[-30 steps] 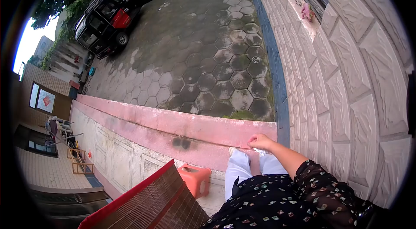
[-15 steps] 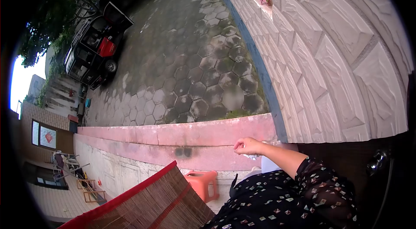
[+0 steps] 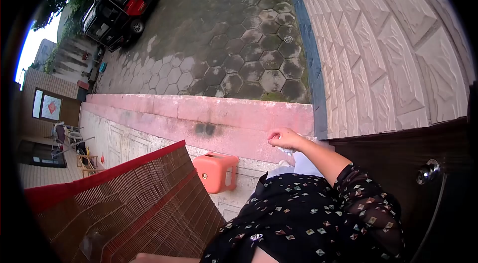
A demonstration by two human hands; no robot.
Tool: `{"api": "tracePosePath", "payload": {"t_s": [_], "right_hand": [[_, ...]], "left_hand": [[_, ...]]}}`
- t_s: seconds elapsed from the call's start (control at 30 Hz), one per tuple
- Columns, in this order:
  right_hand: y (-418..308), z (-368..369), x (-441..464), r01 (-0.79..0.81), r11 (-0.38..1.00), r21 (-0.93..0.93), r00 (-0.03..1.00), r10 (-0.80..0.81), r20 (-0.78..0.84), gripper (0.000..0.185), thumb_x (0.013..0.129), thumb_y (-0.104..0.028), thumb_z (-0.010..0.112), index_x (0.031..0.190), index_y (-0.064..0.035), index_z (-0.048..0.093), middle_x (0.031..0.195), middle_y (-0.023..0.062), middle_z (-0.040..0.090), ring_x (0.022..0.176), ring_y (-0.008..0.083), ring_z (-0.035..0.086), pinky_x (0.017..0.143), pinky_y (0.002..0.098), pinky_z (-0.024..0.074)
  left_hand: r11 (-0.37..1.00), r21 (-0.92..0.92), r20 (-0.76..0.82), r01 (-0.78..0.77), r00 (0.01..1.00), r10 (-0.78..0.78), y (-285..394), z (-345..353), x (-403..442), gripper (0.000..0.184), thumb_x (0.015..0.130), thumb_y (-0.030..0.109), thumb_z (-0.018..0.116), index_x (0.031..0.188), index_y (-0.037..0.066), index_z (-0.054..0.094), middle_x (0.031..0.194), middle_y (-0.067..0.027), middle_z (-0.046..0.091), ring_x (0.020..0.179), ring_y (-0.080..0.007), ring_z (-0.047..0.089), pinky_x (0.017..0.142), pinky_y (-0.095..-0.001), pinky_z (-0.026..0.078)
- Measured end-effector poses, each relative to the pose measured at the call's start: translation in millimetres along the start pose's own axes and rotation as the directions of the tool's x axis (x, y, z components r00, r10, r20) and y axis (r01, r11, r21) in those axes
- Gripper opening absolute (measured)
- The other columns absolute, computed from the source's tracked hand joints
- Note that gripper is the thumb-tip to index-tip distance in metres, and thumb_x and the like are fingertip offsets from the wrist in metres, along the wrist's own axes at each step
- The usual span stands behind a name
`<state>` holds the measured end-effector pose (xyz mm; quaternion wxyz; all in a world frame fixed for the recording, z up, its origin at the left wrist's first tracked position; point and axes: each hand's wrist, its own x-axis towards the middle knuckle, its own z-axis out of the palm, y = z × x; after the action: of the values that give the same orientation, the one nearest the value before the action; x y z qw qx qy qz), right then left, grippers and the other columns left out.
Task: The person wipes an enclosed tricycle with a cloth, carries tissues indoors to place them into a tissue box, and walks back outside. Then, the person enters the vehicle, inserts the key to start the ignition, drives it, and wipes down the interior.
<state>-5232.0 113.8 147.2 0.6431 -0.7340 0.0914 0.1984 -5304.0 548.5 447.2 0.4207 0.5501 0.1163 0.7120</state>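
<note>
My right hand point(image 3: 284, 139) is held out in front of my body with its fingers curled closed. A crumpled whitish thing point(image 3: 286, 150) shows under the fingers; I cannot make out its kind. At the bottom edge only a strip of my left hand or wrist point(image 3: 149, 258) shows, beside a bamboo-slat door curtain point(image 3: 149, 203) with a red border. The left fingers are out of sight, so whether they touch the curtain is unclear. An orange plastic stool point(image 3: 215, 172) stands between the curtain and my body.
A dark door with a round metal knob point(image 3: 428, 171) is on the right, by a tiled wall point(image 3: 368, 64). Pink steps point(image 3: 239, 118) lead down to hexagonal paving point(image 3: 244, 71). A black-and-red vehicle point(image 3: 122, 6) is parked far left. Chairs point(image 3: 69, 138) stand at the left.
The view has tipped downward, so the steps, stool and curtain shift in the picture. A strip of my left arm has come in at the bottom. My right hand stays closed.
</note>
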Motion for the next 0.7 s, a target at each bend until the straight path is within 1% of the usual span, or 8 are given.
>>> {"api": "tracePosePath", "payload": {"t_s": [0.03, 0.07, 0.1, 0.13, 0.17, 0.43, 0.57, 0.7], "right_hand": [[1.7, -1.0, 7.7, -0.013, 1.000, -0.016, 1.000, 0.013, -0.006, 0.026, 0.068, -0.025, 0.059, 0.083, -0.0033, 0.061, 0.070, 0.0069, 0.061, 0.067, 0.0139, 0.057, 0.062, 0.0270, 0.0456], [2.6, -0.2, 14.5, -0.030, 0.999, -0.029, 0.999, 0.030, -0.012, 0.026, 0.068, -0.024, 0.059, 0.083, -0.0028, 0.061, 0.071, 0.0069, 0.061, 0.067, 0.0138, 0.058, 0.062, 0.0267, 0.0454], [-1.9, 0.5, 18.1, -0.047, 0.999, -0.014, 0.999, 0.047, -0.010, 0.025, 0.069, -0.023, 0.059, 0.084, -0.0023, 0.060, 0.071, 0.0068, 0.061, 0.068, 0.0135, 0.057, 0.062, 0.0260, 0.0451], [-6.8, -0.5, 21.1, -0.068, 0.998, 0.001, 0.998, 0.068, -0.015, 0.025, 0.069, -0.021, 0.059, 0.084, -0.0018, 0.059, 0.072, 0.0067, 0.061, 0.068, 0.0133, 0.057, 0.062, 0.0253, 0.0448], [-6.2, -0.1, 27.0, -0.101, 0.995, 0.014, 0.995, 0.101, -0.014, 0.025, 0.069, -0.020, 0.059, 0.086, -0.0015, 0.059, 0.073, 0.0066, 0.060, 0.068, 0.0126, 0.057, 0.063, 0.0247, 0.0445], [10.1, -20.8, 61.6, -0.299, 0.953, 0.048, 0.950, 0.302, -0.078, 0.025, 0.071, -0.019, 0.059, 0.088, -0.0018, 0.057, 0.075, 0.0056, 0.059, 0.068, 0.0104, 0.055, 0.061, 0.0224, 0.0426], [30.2, -36.7, 81.2, -0.388, 0.921, 0.034, 0.911, 0.388, -0.136, 0.022, 0.072, -0.020, 0.059, 0.087, -0.0025, 0.056, 0.072, 0.0052, 0.060, 0.065, 0.0104, 0.053, 0.059, 0.0217, 0.0406], [24.1, -51.7, 116.8, -0.460, 0.886, -0.056, 0.884, 0.451, -0.121, 0.021, 0.072, -0.019, 0.059, 0.085, -0.0032, 0.056, 0.072, 0.0058, 0.060, 0.062, 0.0106, 0.052, 0.056, 0.0223, 0.0397]], "left_hand": [[0.970, 0.232, -0.152, -0.068, 0.983, 0.105, -7.6, -12.9, 14.9, 0.027, 0.072, 0.017, 0.050, 0.069, -0.009, 0.053, 0.071, -0.0134, 0.054, 0.066, -0.0228, 0.053, 0.066, -0.0321, 0.047], [0.958, 0.265, -0.190, -0.109, 0.968, 0.162, -14.8, -20.6, 26.3, 0.024, 0.071, 0.015, 0.052, 0.077, -0.009, 0.052, 0.076, -0.0144, 0.054, 0.073, -0.0236, 0.054, 0.069, -0.0320, 0.047], [0.973, 0.219, -0.117, -0.066, 0.989, 0.093, -24.5, -39.2, 41.0, 0.027, 0.069, 0.011, 0.056, 0.087, -0.007, 0.049, 0.082, -0.0152, 0.054, 0.081, -0.0232, 0.053, 0.071, -0.0325, 0.046], [0.962, 0.249, -0.130, -0.108, 0.981, 0.144, -21.6, -36.6, 41.6, 0.032, 0.068, 0.009, 0.059, 0.094, -0.006, 0.045, 0.087, -0.0153, 0.053, 0.086, -0.0216, 0.052, 0.072, -0.0320, 0.046], [0.970, 0.215, -0.173, -0.115, 0.973, 0.153, -12.1, -23.4, 32.9, 0.018, 0.073, 0.005, 0.051, 0.084, -0.008, 0.054, 0.082, -0.0157, 0.057, 0.080, -0.0217, 0.055, 0.077, -0.0263, 0.042], [0.946, 0.313, -0.102, -0.088, 0.987, 0.125, -16.9, -31.0, 73.0, 0.024, 0.072, 0.004, 0.049, 0.093, -0.009, 0.050, 0.080, -0.0145, 0.059, 0.085, -0.0209, 0.055, 0.077, -0.0283, 0.037], [0.950, 0.277, -0.133, -0.142, 0.974, 0.184, -29.4, -48.9, 100.1, 0.012, 0.068, 0.006, 0.050, 0.072, -0.005, 0.054, 0.072, -0.0143, 0.057, 0.072, -0.0210, 0.054, 0.069, -0.0283, 0.037], [0.938, 0.273, -0.338, -0.212, 0.892, 0.300, -32.8, -59.2, 105.7, 0.012, 0.065, 0.006, 0.051, 0.054, 0.002, 0.052, 0.056, -0.0122, 0.052, 0.055, -0.0214, 0.052, 0.053, -0.0271, 0.038]]}}
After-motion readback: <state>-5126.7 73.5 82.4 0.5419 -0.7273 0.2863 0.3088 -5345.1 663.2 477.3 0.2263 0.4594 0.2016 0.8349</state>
